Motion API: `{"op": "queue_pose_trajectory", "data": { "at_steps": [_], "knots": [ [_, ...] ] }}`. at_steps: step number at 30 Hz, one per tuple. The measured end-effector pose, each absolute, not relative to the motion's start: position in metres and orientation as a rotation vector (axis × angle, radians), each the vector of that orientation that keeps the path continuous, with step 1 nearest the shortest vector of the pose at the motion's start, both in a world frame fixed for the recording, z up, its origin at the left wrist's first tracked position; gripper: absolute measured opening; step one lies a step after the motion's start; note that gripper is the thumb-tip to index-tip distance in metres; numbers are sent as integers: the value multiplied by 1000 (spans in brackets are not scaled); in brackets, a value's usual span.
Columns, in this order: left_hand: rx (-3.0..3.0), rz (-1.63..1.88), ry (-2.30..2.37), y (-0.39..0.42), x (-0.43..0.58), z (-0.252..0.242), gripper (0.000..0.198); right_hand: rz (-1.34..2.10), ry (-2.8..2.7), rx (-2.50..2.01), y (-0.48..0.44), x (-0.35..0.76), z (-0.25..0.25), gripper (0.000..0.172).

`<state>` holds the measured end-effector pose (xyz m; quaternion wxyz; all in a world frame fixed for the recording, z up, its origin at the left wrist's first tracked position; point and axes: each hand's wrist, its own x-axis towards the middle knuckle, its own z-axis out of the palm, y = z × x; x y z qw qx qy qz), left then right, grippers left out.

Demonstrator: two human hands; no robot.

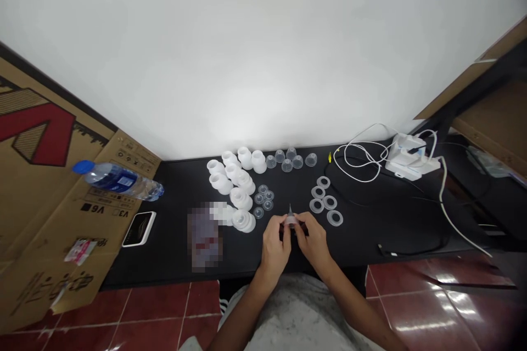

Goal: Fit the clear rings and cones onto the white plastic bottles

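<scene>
My left hand (275,238) and my right hand (312,237) meet at the front of the black table, fingers closed in a pinch. Between them is a small translucent piece with a pointed tip (290,218), held tip up; the fingers partly hide it. Just left of my hands lie several small clear round pieces (268,205). Further left stands a group of white plastic bottle-like parts (222,183), some with translucent tops. Several clear dome-shaped caps (287,165) sit behind, near the wall. To the right lie several translucent flat rings (330,202).
A water bottle (123,181) lies against the cardboard box (111,230) on the left, near a white-edged phone (140,228). A blurred patch (205,241) covers something at the front left. White cables (362,162) and a power strip (409,159) occupy the back right.
</scene>
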<state>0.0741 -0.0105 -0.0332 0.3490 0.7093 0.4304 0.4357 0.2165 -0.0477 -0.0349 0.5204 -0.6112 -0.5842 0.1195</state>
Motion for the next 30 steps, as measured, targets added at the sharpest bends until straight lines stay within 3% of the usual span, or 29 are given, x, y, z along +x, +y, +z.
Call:
{"op": "queue_pose_trajectory", "data": {
  "at_steps": [13, 30],
  "knots": [
    [1740, 1212, 1193, -17, 74, -33, 19, 381, -1424, -1378, -50, 214, -27, 27],
    [1709, 1113, 1001, -13, 75, -22, 19, 234, -1336, -1499, -51, 215, -37, 16]
  ]
}}
